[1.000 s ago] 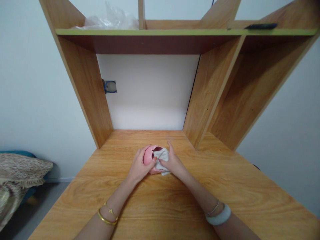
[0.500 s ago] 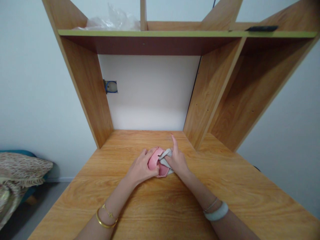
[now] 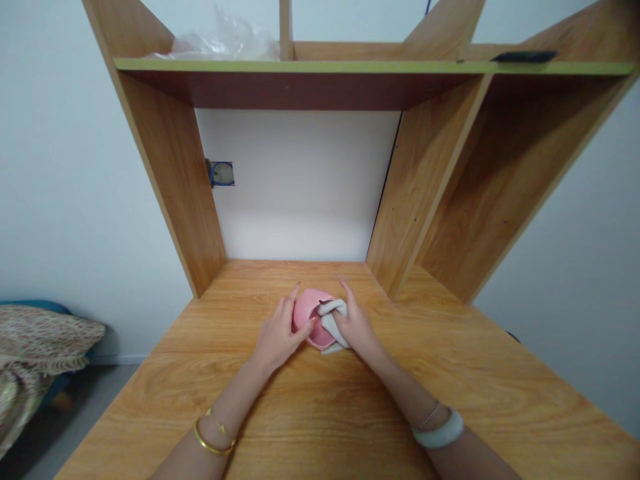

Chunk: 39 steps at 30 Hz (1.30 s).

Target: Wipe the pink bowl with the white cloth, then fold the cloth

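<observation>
A pink bowl-like container [image 3: 307, 305] lies tilted on the wooden desk, its opening toward the right. My left hand [image 3: 278, 337] grips it from the left, thumb over the rim and fingers along the outside. In my right hand [image 3: 358, 328] is a light grey cloth [image 3: 334, 325], partly tucked into the opening and partly hanging over the rim. The right index finger points up and away from the cloth. Its other fingertips are hidden by the cloth and the container.
Around the hands spreads the wooden desk top [image 3: 320, 413]. Upright panels [image 3: 425, 180] and a shelf [image 3: 300, 67] rise behind it. The shelf carries a clear plastic bag [image 3: 225, 41] and a dark flat object [image 3: 525, 57]. A wall socket hole [image 3: 223, 173] shows at the back; patterned fabric [image 3: 45, 333] lies left.
The left fingers have loosened and spread somewhat, with the index finger lifted. The pink container has turned slightly, and more of the grey cloth now shows at its opening.
</observation>
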Tool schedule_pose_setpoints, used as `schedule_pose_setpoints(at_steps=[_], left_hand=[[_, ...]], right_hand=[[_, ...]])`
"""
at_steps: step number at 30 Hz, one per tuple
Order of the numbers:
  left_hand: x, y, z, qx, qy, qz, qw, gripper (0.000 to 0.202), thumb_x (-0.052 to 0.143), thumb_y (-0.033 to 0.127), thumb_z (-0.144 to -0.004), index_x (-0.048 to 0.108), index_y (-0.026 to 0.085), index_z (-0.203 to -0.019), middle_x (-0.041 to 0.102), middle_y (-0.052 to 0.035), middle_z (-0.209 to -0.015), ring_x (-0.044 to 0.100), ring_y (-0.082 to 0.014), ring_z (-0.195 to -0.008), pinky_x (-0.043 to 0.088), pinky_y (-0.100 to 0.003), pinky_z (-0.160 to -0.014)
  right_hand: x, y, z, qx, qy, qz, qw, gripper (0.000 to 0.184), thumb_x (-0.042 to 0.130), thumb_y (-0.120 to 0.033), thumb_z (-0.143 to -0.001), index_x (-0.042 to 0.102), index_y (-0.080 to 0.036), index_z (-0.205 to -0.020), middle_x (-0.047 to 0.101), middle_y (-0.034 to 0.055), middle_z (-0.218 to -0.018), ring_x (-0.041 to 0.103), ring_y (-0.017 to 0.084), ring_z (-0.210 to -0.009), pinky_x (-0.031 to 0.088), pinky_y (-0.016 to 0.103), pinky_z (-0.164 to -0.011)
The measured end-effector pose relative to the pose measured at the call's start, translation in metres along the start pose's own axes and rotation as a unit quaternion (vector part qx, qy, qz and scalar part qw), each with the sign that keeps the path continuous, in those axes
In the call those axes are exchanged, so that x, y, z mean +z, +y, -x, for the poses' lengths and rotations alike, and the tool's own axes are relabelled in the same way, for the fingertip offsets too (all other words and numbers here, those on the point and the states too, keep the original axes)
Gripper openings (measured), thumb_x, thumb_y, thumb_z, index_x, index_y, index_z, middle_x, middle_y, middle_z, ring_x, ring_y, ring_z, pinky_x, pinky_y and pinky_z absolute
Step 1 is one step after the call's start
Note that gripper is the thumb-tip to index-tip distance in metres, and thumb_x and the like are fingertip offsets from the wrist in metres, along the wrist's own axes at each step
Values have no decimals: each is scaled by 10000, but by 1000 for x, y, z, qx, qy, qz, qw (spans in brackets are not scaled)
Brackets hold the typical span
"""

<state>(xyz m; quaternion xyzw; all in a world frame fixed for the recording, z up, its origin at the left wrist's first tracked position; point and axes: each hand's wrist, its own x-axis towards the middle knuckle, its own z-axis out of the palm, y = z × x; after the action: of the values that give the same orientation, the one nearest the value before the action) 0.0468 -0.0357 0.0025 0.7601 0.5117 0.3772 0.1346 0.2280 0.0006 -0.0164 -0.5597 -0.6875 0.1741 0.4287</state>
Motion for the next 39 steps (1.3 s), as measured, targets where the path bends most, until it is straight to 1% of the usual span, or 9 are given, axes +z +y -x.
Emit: schedule_pose_setpoints(at_steps=[3, 7, 14, 17, 20, 26, 29, 32, 39], left_hand=[[3, -2, 0, -12, 15, 49, 999, 741, 479, 449, -806, 113, 192, -1397, 476, -124, -1211, 494, -255, -1074, 412, -380, -857], [13, 5, 5, -12, -19, 121, 992, 927, 610, 465, -710, 57, 180, -1398, 403, -155, -1308, 442, -300, -1150, 383, -411, -909], [26, 11, 8, 4, 8, 214, 977, 836, 566, 352, -774, 28, 141, -1378, 417, -159, -1284, 464, -227, -1124, 375, -358, -941], [24, 12, 6, 0, 21, 198, 980, 811, 590, 338, -747, 107, 159, -1374, 461, -139, -1248, 505, -224, -1070, 404, -351, -907], [21, 14, 6, 5, 34, 118, 992, 807, 618, 356, -707, 182, 185, -1364, 509, -122, -1212, 530, -246, -1042, 419, -361, -879], [15, 19, 8, 1, 25, -76, 997, 776, 615, 414, -670, 286, 207, -1341, 642, -85, -994, 627, -259, -815, 458, -341, -750], [9, 20, 8, -2, 42, -108, 993, 779, 602, 445, -667, 287, 209, -1338, 662, -68, -927, 637, -248, -759, 465, -320, -710], [3, 17, 8, 15, 46, -121, 991, 777, 597, 460, -653, 309, 202, -1327, 664, -70, -924, 637, -251, -763, 467, -325, -717], [1, 9, 10, 66, 36, -113, 991, 794, 604, 470, -608, 371, 175, -1307, 648, -105, -995, 630, -276, -772, 468, -359, -724]], right_hand=[[4, 4, -1, 36, 58, -81, 994, 569, 430, -229, -746, 308, -150, -1296, 567, 114, -1113, 559, 206, -962, 440, 349, -807], [8, 2, -3, 26, 97, -183, 978, 491, 452, -289, -754, 362, -155, -1218, 539, 118, -1165, 524, 196, -1045, 420, 358, -879], [19, 3, -4, 0, 62, -218, 974, 494, 489, -258, -698, 370, -186, -1173, 574, 97, -1113, 565, 178, -977, 469, 318, -799], [21, 6, -9, 52, 60, -197, 977, 538, 563, -273, -635, 402, -164, -1136, 611, 93, -1014, 598, 186, -869, 488, 305, -718], [13, 4, -12, 89, 67, -153, 982, 664, 617, -290, -602, 371, -141, -1200, 637, 56, -855, 608, 181, -737, 483, 290, -643], [-15, -13, -3, 41, 74, 67, 994, 722, 535, -263, -694, 249, -173, -1351, 517, -55, -497, 529, 159, -460, 374, 231, -471], [-21, -19, 3, -17, 87, 165, 982, 715, 512, -290, -719, 232, -182, -1369, 534, -30, -511, 534, 178, -466, 371, 251, -492], [-20, -21, 6, -77, 81, 194, 975, 736, 500, -308, -727, 198, -155, -1381, 577, -1, -566, 562, 201, -520, 390, 271, -529], [-14, -16, 6, -92, -44, 144, 984, 729, 463, -185, -705, 186, -201, -1379, 590, -28, -605, 559, 168, -542, 376, 234, -539]])
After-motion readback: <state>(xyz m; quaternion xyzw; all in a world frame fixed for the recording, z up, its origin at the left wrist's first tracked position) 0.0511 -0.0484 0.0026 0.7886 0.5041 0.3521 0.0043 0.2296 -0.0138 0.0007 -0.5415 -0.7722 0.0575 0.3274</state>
